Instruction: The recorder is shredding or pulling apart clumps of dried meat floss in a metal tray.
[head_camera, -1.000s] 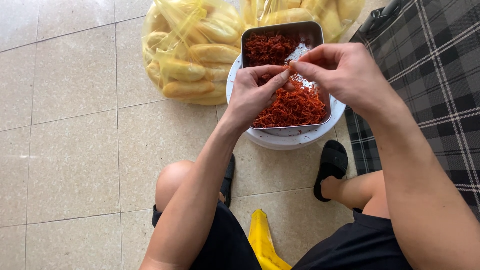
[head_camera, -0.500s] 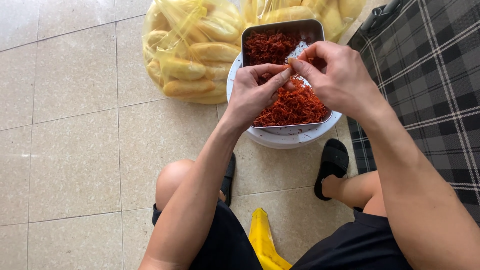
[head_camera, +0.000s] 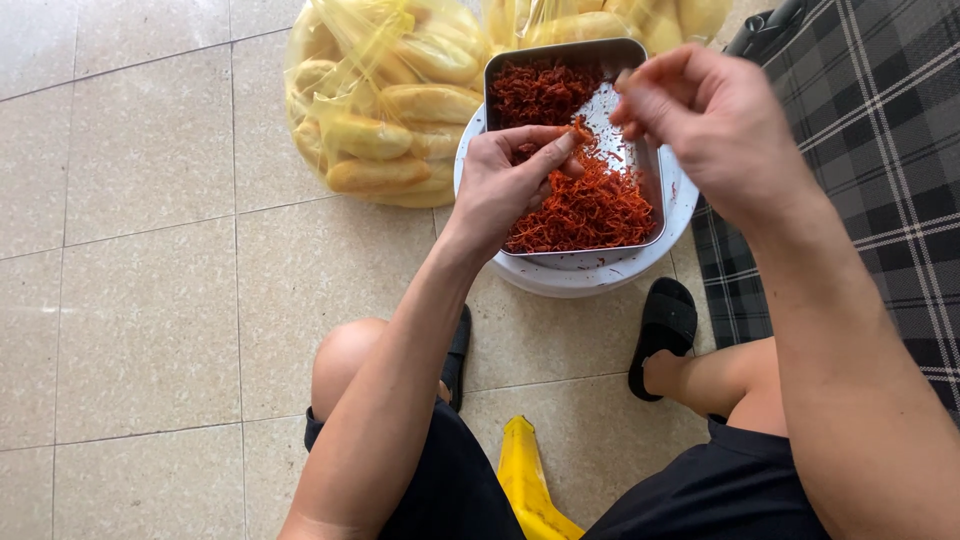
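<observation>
A clear yellow plastic bag of bread rolls (head_camera: 375, 110) bulges at upper centre-left of the frame. A second yellow bag of rolls (head_camera: 610, 20) lies along the top edge, centre-right.

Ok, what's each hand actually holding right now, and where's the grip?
Left hand pinches a small clump of the red shredded food between thumb and fingertips, above the metal tray. Right hand: fingers pinched together, contents too small to tell.

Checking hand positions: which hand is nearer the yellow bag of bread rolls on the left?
Left. The left hand sits just right of the yellow bag; the right hand is farther right, beyond the metal tray.
</observation>
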